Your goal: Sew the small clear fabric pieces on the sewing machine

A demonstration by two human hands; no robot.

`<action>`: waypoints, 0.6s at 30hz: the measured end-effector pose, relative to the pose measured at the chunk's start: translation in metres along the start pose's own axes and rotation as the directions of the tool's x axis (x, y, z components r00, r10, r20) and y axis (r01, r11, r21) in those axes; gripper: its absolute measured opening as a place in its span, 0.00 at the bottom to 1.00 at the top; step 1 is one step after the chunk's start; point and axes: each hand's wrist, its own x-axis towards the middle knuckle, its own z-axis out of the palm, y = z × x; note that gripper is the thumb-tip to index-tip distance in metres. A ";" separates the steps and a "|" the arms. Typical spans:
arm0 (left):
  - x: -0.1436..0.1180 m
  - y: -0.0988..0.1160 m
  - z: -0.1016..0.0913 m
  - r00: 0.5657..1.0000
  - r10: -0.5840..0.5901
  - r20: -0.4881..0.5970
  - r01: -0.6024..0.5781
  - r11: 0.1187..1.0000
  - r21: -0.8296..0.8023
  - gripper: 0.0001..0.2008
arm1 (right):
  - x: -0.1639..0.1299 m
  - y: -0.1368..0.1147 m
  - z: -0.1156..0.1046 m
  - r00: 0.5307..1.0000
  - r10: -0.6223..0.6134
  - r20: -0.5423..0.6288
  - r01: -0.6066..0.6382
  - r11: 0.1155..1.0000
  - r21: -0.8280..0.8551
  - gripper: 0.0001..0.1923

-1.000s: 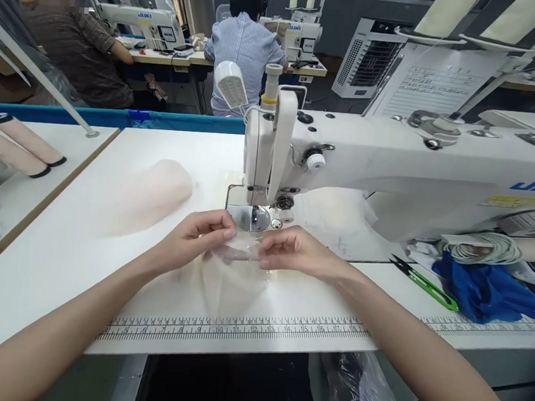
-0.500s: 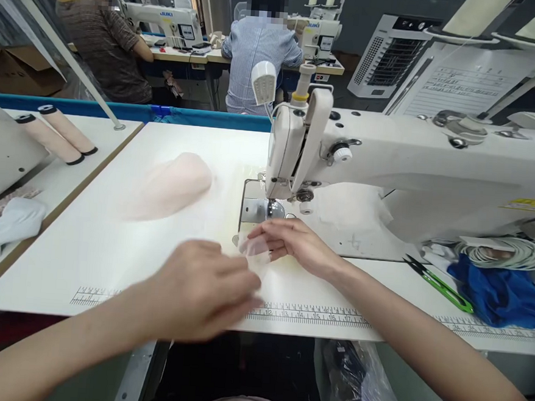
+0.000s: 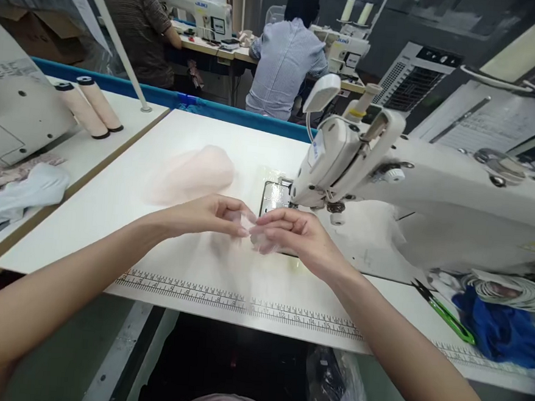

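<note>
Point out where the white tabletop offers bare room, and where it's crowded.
Bare white tabletop shows between the brown edge strip at left and the sheer pink fabric, and behind that fabric toward the blue rear strip. Crowded: left hand and right hand hold translucent material before the white sewing machine; farther right, green snips lie beside crumpled blue cloth.

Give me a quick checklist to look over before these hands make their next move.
1. Thin cloth in hand: ok, held at the fingertips of the left hand and right hand.
2. Cloth laid flat: not ok, it is gathered up in the fingers.
3. Cloth edges lined up: cannot tell, too sheer and blurred.
4. Needle clear of fingers: cannot tell, too small to make out.
5. Pink cloth out of the way: ok, on the table, left of the sewing machine.
6. Green snips set aside: ok, beside the blue cloth.
</note>
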 end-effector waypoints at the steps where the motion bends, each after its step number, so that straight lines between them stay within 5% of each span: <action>1: -0.002 -0.001 -0.003 1.000 -0.012 -0.006 0.012 0.999 -0.040 0.14 | 0.001 0.000 0.000 1.000 -0.011 -0.008 0.011 1.000 -0.017 0.10; 7: -0.032 -0.020 -0.016 0.958 -0.027 -0.286 -0.025 0.984 -0.176 0.14 | 0.015 0.005 0.007 0.998 -0.049 -0.041 0.044 0.990 -0.132 0.11; 11: -0.044 -0.021 -0.035 0.856 -0.001 -0.517 -0.057 0.994 -0.096 0.14 | 0.040 0.007 0.023 0.990 -0.121 -0.075 0.108 0.982 -0.155 0.16; 15: -0.032 -0.006 -0.084 0.736 0.166 -0.657 -0.048 0.980 0.194 0.11 | 0.083 -0.001 0.037 0.961 -0.264 -0.083 0.242 0.946 -0.216 0.23; 18: -0.004 -0.004 -0.128 0.749 0.215 -0.626 0.006 0.944 0.331 0.11 | 0.123 -0.005 0.038 0.942 -0.311 -0.123 0.282 0.936 -0.210 0.29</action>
